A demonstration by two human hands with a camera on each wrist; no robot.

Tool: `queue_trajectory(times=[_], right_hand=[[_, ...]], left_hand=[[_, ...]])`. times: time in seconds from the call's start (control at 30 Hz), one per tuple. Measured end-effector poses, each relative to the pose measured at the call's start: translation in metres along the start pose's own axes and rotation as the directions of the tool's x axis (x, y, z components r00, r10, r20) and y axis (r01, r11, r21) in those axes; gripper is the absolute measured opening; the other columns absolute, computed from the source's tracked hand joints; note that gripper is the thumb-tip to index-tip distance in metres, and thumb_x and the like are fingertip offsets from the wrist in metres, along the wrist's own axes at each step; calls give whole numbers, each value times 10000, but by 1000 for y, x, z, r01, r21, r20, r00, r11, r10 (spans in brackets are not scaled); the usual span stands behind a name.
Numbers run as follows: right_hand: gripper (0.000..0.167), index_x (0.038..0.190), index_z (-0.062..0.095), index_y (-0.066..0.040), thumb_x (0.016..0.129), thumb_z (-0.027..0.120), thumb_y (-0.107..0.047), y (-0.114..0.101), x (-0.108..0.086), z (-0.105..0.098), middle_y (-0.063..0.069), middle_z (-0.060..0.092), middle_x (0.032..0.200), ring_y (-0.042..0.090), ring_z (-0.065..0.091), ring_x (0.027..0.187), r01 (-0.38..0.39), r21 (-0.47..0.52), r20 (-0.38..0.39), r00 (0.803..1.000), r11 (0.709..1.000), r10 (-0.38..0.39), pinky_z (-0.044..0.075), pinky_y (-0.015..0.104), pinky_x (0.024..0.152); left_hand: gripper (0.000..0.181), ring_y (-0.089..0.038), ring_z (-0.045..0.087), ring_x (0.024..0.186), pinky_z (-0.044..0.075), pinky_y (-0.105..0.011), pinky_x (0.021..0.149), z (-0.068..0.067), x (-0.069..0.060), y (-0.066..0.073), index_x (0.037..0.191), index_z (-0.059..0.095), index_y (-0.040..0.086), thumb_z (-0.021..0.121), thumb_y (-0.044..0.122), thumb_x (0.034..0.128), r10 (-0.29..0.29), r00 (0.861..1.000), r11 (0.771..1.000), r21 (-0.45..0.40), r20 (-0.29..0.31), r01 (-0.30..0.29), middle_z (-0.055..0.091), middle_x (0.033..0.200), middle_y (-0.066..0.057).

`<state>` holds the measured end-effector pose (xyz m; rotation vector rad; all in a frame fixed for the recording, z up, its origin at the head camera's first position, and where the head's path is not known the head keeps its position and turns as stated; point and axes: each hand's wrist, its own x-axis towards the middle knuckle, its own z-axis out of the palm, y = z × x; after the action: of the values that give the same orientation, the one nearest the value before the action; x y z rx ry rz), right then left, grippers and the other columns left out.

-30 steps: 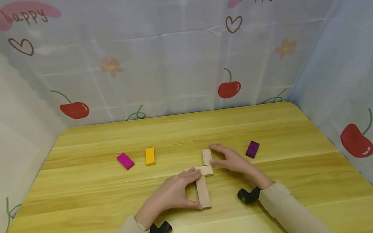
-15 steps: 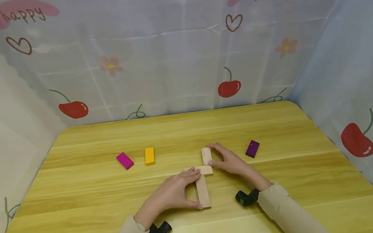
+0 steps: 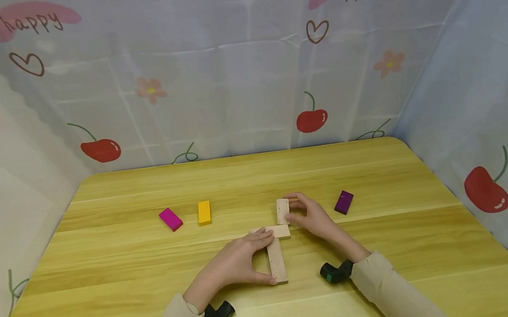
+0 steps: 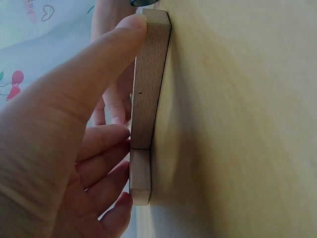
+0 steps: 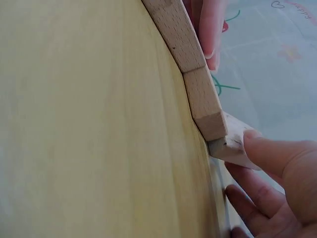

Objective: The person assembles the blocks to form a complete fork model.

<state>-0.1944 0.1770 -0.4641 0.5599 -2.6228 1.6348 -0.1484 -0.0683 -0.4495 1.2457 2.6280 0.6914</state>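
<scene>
Three plain wooden blocks lie joined on the table: a long block nearest the body, a crosswise block at its far end, and a short upright-running block beyond that. The left hand spans the first two, thumb on the near end of the long block and fingertips on the crosswise one. With thumb and fingers the right hand pinches the short block, also seen as a pale block against the crosswise block in the right wrist view.
A magenta block and a yellow block lie at the left on the wooden table. The purple block is to the right of the right hand. A printed curtain hangs behind the table.
The right hand has shifted slightly, and the short block under its fingers has moved a little to the right and away from the body. The left hand stays in place.
</scene>
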Motion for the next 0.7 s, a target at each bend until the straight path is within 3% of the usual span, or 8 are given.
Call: queue_trajectory(times=[0.2, 0.43, 0.57, 0.7], right_hand=[[389, 1253, 499, 85, 880, 603, 54, -33, -6, -1, 286, 609, 1064, 390, 593, 979, -86, 82, -47, 995, 993, 91, 512, 392, 761], [351, 1219, 569, 20, 876, 636, 4, -1, 2, 5, 221, 645, 1015, 322, 624, 935, -174, 182, -143, 969, 968, 201, 522, 325, 741], [355, 1232, 574, -24, 884, 641, -35, -3, 1, 1, 174, 645, 1023, 257, 619, 933, -226, 259, -171, 946, 939, 275, 518, 305, 757], [382, 1265, 543, -17, 891, 622, -12, -12, -7, -8, 186, 624, 1032, 243, 622, 904, -241, 345, -151, 940, 907, 307, 531, 337, 767]], left_hand=[[924, -170, 272, 1344, 292, -389, 1052, 0, 0, 1, 1410, 434, 91, 684, 640, 710, -3, 1000, 1000, 2, 0, 3, 350, 1458, -19], [929, -168, 273, 1344, 278, -386, 1058, 0, 0, 1, 1408, 439, 92, 689, 642, 703, -7, 1000, 1000, 2, 3, 7, 349, 1459, -15], [934, -175, 275, 1344, 281, -395, 1057, 0, 0, 1, 1407, 439, 88, 690, 644, 700, -9, 1000, 1000, -2, 1, 9, 354, 1457, -19], [931, -176, 277, 1343, 288, -398, 1053, -1, 0, 1, 1406, 442, 88, 693, 641, 700, -4, 1000, 1000, -5, 0, 4, 359, 1455, -21]])
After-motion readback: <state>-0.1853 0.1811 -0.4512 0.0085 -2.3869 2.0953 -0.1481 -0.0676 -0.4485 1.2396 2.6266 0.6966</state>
